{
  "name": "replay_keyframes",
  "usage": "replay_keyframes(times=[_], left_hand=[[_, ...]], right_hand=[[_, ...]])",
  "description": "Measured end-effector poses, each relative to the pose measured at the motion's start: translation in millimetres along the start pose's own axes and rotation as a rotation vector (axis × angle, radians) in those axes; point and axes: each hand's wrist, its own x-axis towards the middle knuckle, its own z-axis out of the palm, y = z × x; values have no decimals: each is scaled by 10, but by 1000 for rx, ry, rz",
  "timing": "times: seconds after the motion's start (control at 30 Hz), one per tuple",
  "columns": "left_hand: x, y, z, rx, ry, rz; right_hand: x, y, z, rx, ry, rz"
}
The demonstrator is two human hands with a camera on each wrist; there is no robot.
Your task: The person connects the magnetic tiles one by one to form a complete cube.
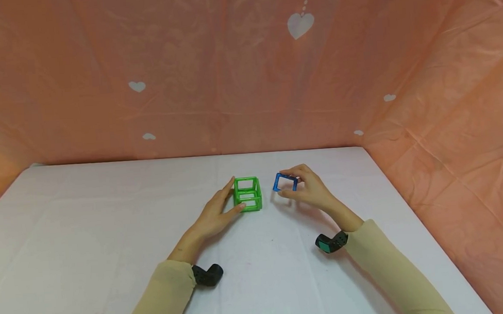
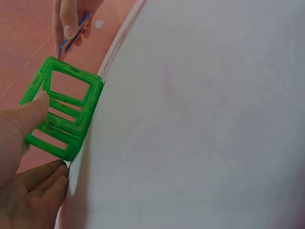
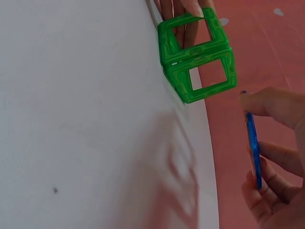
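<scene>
A green cube frame [image 1: 247,199] of open magnetic tiles stands on the white table. My left hand [image 1: 214,215] holds it from the left, with the thumb on the near face and a finger at the far corner. In the left wrist view the thumb lies across the green cube frame [image 2: 71,125]. To the right of the cube, my right hand [image 1: 312,187] pinches a blue square magnetic tile [image 1: 275,182] by its edges, above the table. The blue tile [image 3: 253,143] is seen edge-on in the right wrist view, apart from the green frame [image 3: 200,53].
The white-covered table [image 1: 108,235] stretches around both hands. An orange cloth [image 1: 211,82] printed with white hearts hangs behind it and along the right side. Black wrist devices [image 1: 208,275] are on both forearms.
</scene>
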Motion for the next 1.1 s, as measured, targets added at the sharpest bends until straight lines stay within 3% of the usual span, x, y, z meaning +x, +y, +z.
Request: replay_keyframes(times=[0.3, 0.57, 0.77, 1.1], left_hand=[[4, -6, 7, -3, 4, 7], [6, -5, 3, 2, 22, 31], [3, 7, 0, 1, 14, 16], [-8, 5, -6, -9, 0, -5]], right_hand=[[60, -53, 30, 8, 4, -46], [119, -115, 57, -1, -32, -34], [165, -176, 69, 3, -51, -32], [219, -268, 100, 1, -66, -100]])
